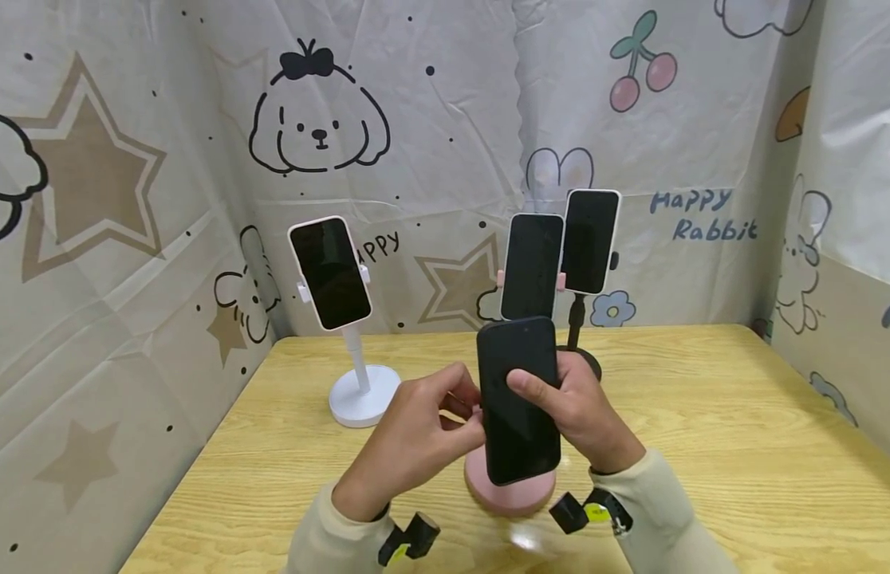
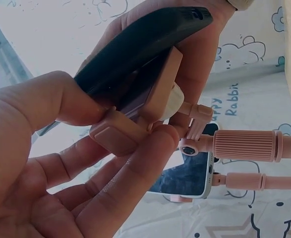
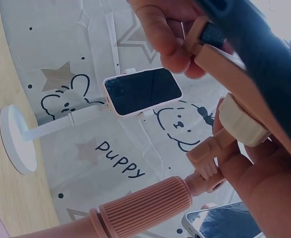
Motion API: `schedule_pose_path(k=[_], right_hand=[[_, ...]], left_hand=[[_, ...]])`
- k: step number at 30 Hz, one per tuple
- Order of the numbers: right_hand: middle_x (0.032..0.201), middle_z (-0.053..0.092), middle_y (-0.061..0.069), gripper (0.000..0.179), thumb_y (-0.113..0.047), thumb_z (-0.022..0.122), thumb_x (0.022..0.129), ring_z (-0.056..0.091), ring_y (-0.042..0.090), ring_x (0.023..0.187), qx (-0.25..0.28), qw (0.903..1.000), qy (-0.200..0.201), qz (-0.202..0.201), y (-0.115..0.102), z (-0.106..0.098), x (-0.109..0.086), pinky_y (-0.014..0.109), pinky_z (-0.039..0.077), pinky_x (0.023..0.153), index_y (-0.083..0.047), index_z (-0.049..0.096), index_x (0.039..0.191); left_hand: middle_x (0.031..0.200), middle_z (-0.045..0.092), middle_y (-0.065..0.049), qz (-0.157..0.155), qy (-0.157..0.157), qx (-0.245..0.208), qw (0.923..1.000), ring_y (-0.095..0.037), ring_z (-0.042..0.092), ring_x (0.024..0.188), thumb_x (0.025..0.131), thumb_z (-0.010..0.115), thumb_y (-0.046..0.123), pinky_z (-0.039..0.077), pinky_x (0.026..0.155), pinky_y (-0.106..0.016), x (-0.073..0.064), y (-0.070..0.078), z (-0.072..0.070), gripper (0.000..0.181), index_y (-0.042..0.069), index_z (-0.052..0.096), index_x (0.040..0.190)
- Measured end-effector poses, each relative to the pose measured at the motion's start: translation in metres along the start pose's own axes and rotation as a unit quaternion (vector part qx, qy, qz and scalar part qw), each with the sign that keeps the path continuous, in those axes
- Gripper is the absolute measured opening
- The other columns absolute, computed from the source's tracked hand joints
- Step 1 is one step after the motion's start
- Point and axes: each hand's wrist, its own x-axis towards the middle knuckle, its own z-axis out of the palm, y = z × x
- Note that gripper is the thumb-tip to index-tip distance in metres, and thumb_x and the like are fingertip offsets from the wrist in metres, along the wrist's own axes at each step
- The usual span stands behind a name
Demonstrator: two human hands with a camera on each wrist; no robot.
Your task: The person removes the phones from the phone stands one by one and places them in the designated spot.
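My right hand (image 1: 584,410) grips a dark smartphone (image 1: 522,438), its thumb across the front and the other fingers behind. The phone leans close against the clamp of a pink phone stand (image 1: 509,496), which it hides in the head view. At the phone's left edge, my left hand (image 1: 431,434) pinches the clamp's side arm (image 2: 119,134) between thumb and fingers. A cream knob (image 3: 242,121) sits on the clamp's back, near the right hand's fingers. Below it runs the stand's ribbed pink stem (image 3: 145,206).
A white stand (image 1: 362,399) holding a phone (image 1: 332,275) is on the wooden table (image 1: 703,446) at left. Behind my hands, another phone (image 1: 533,267) sits in pink clamps, and a third (image 1: 592,239) on a black stand (image 1: 576,319). Patterned cloth (image 1: 445,143) surrounds the table.
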Motion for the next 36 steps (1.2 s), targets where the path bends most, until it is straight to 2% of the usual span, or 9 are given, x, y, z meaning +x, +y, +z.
schedule_pose_path(k=[8, 16, 22, 27, 32, 36], right_hand=[[0.098, 0.068, 0.011, 0.019, -0.014, 0.056, 0.098, 0.068, 0.027, 0.082, 0.018, 0.9998, -0.006, 0.008, 0.0003, -0.0009, -0.0004, 0.043, 0.057, 0.073, -0.001, 0.06, 0.111], [0.097, 0.069, 0.011, 0.019, -0.014, 0.055, 0.098, 0.068, 0.028, 0.081, 0.033, 0.9993, -0.015, -0.009, -0.0002, -0.0012, -0.0004, 0.043, 0.058, 0.073, 0.001, 0.06, 0.11], [0.097, 0.069, 0.011, 0.016, -0.014, 0.054, 0.099, 0.069, 0.03, 0.081, 0.047, 0.9985, -0.026, -0.011, 0.0009, -0.0032, -0.0008, 0.045, 0.058, 0.071, -0.006, 0.061, 0.11], [0.096, 0.067, 0.009, 0.015, -0.016, 0.054, 0.099, 0.067, 0.026, 0.079, 0.053, 0.998, -0.03, -0.015, 0.0029, -0.0042, -0.0004, 0.044, 0.058, 0.068, -0.008, 0.061, 0.11], [0.094, 0.067, 0.01, 0.015, -0.013, 0.055, 0.098, 0.067, 0.024, 0.08, 0.066, 0.9974, -0.025, 0.011, 0.0006, -0.0049, 0.0005, 0.043, 0.058, 0.068, -0.006, 0.063, 0.109], [0.095, 0.067, 0.013, 0.016, -0.01, 0.057, 0.097, 0.066, 0.025, 0.082, 0.04, 0.9981, -0.017, 0.042, -0.0066, -0.0059, 0.0009, 0.045, 0.057, 0.071, -0.003, 0.064, 0.108]], left_hand=[[0.083, 0.064, 0.006, -0.006, 0.004, 0.004, 1.0, -0.005, 0.066, 0.074, 0.081, 0.069, 0.009, 0.056, 0.068, -0.023, -0.0005, 0.0009, 0.0003, 0.016, 0.018, 0.058, 0.089], [0.089, 0.065, 0.003, -0.013, -0.001, -0.007, 0.9999, -0.005, 0.067, 0.074, 0.082, 0.067, 0.01, 0.057, 0.07, -0.024, 0.0002, 0.0015, 0.0008, 0.021, 0.018, 0.059, 0.1], [0.095, 0.065, 0.0, -0.022, -0.012, -0.038, 0.999, -0.007, 0.069, 0.074, 0.082, 0.069, 0.009, 0.057, 0.07, -0.028, 0.0017, 0.0003, 0.0023, 0.027, 0.019, 0.061, 0.105], [0.093, 0.066, -0.004, -0.021, -0.019, -0.055, 0.9981, -0.01, 0.069, 0.076, 0.083, 0.07, 0.006, 0.057, 0.072, -0.027, 0.0032, -0.0023, 0.0028, 0.026, 0.015, 0.061, 0.106], [0.089, 0.067, -0.005, -0.015, -0.029, -0.056, 0.9979, -0.011, 0.069, 0.079, 0.084, 0.069, 0.005, 0.057, 0.073, -0.028, 0.0042, -0.0046, 0.0015, 0.023, 0.011, 0.063, 0.105], [0.089, 0.067, -0.003, -0.017, -0.032, -0.05, 0.9981, -0.01, 0.069, 0.079, 0.084, 0.069, 0.005, 0.057, 0.075, -0.029, 0.0046, -0.0051, -0.0002, 0.021, 0.01, 0.066, 0.104]])
